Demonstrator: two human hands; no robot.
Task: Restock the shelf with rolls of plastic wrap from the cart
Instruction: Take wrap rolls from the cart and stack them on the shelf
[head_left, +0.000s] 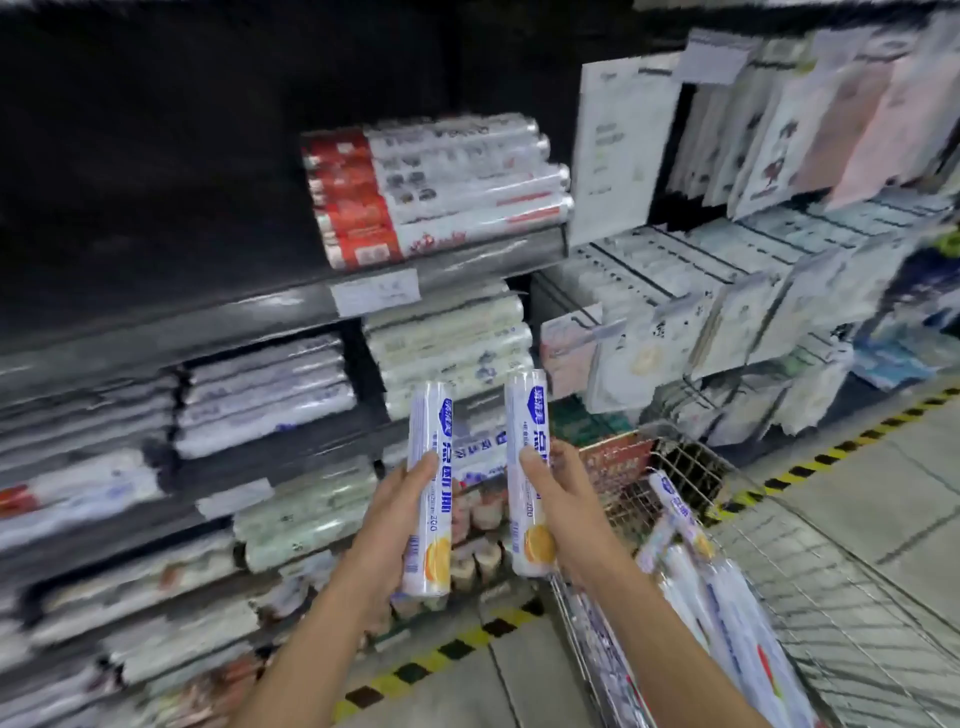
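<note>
Bare left hand (395, 525), bare right hand (566, 514), slim forearms bare down to frame's lower edge

Far right: rows of flat pale packets (779, 130) hanging on wire pegs, more white packs (675, 280) racked below. Just left of these, a tall white card (618, 150) standing upright. Near centre, a blurred white price label (375, 292). Low down, small round tubs (478, 519), stacked. Along the grey floor tiles (883, 519), yellow-and-black striped tape (441, 649).
</note>
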